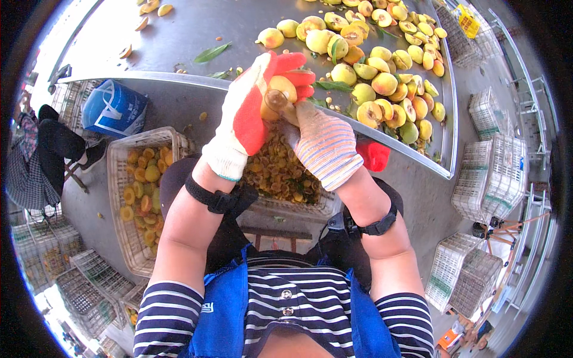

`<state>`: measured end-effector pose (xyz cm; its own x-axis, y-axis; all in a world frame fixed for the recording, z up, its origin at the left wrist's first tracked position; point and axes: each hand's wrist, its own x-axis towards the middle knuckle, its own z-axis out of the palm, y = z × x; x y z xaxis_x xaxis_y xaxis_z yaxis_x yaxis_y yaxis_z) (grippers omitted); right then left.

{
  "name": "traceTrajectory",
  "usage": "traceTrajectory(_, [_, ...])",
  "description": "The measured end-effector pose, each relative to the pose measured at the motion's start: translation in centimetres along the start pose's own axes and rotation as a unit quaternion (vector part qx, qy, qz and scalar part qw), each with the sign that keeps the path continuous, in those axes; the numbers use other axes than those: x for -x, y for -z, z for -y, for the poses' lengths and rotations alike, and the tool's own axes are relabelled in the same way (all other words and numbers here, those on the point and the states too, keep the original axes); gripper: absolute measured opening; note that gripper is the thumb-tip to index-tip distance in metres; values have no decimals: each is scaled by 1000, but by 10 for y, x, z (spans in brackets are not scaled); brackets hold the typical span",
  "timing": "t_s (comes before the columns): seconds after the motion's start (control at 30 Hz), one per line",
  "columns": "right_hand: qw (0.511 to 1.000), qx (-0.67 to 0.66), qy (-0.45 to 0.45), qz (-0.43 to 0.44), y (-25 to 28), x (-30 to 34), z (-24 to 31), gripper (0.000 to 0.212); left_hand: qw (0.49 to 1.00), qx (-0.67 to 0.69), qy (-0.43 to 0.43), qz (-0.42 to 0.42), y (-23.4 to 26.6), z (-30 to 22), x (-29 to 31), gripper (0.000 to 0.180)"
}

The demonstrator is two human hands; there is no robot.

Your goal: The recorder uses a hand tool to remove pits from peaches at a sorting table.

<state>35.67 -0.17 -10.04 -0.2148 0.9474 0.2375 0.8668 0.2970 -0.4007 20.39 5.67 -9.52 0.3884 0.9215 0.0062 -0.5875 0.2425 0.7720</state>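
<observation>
My left hand [246,110], in a white glove with a red palm, is closed around a yellow peach half [283,86] above the near edge of the metal table. Against the fruit's cut side lies the rounded end of a small spoon-like pitting tool [276,101]. Its handle runs into my right hand [328,143], which wears a striped knit glove and is closed on it. Below both hands, a crate [322,207] between my knees holds many pitted-out scraps and peach stones. Halved and whole peaches [385,83] are heaped on the table to the right.
The table's raised metal rim [406,146] crosses in front of me. At left stand a crate of peach halves [116,197], a blue bucket [116,107] and a seated person [45,155]. A red container [373,156] sits under the rim; stacked crates [492,176] stand at right.
</observation>
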Motion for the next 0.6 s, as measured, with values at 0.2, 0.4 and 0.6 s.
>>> traceTrajectory(0.2, [993,113,28,37,4,-1,-4,16,998,-42,50,-9,5,-7,-1,51])
traceTrajectory(0.4, [986,109,-10,127,0,6,3,17,977,-179,112,-12,8,-12,4,55])
traceTrajectory(0.6, [981,-5,-55,188,-15,5,3,25,925,-343,163,-26,5,-22,6,48])
